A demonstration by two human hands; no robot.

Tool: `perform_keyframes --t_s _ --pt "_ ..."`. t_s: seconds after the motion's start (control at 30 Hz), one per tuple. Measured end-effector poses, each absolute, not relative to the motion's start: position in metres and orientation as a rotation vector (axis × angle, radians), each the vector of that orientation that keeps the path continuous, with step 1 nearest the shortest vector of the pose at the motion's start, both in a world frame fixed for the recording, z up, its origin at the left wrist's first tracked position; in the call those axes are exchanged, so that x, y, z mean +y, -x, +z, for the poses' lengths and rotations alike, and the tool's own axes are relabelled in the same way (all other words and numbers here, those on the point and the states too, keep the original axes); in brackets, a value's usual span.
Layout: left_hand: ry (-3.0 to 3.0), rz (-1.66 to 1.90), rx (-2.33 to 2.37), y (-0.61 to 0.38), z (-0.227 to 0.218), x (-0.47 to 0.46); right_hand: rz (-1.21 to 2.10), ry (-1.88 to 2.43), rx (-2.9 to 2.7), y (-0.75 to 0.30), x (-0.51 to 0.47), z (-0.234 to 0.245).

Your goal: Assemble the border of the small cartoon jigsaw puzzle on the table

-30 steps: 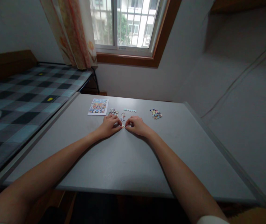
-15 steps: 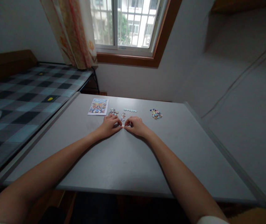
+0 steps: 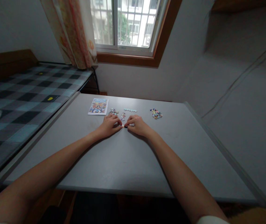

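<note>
Both of my hands rest on a grey table [image 3: 123, 161], fingertips meeting at a small pale puzzle piece [image 3: 123, 126]. My left hand [image 3: 109, 124] is curled, its thumb and fingers pinching that piece from the left. My right hand [image 3: 136, 124] is curled too and pinches something at the same spot; whether it holds a second piece I cannot make out. Just beyond the fingers lie a small joined cluster of pieces [image 3: 123, 116], another cluster [image 3: 113, 111] and a short pale strip of joined pieces [image 3: 130, 110].
A picture card [image 3: 98, 106] lies at the table's far left. A heap of loose colourful pieces [image 3: 155, 114] sits far right. A bed with a checked cover [image 3: 18, 99] borders the table's left side. A window and curtain stand behind.
My right hand has shifted very slightly left and closer to my left hand's fingertips. Nothing else has moved.
</note>
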State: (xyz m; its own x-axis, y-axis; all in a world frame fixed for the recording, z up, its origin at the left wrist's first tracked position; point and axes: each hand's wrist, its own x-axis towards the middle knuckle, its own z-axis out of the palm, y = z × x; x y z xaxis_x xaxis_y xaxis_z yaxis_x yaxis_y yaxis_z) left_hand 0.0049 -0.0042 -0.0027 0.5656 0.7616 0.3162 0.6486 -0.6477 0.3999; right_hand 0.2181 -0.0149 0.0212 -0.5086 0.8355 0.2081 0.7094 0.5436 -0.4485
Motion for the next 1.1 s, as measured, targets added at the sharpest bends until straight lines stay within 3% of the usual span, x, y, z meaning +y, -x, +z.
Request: perform_keyframes --t_s 0.37,0.63,1.1 --pt "-2.673 0.731 1.081 -0.003 0.006 -0.013 0.463 1.337 -2.251 -0.236 -0.007 0.028" --pt "-2.791 0.541 0.747 -0.005 0.014 -0.02 0.783 1.628 -2.28 -0.264 -0.01 0.044" --pt "-2.855 0.411 0.809 -0.013 0.008 -0.029 0.841 1.623 -2.295 -0.265 -0.006 0.035"
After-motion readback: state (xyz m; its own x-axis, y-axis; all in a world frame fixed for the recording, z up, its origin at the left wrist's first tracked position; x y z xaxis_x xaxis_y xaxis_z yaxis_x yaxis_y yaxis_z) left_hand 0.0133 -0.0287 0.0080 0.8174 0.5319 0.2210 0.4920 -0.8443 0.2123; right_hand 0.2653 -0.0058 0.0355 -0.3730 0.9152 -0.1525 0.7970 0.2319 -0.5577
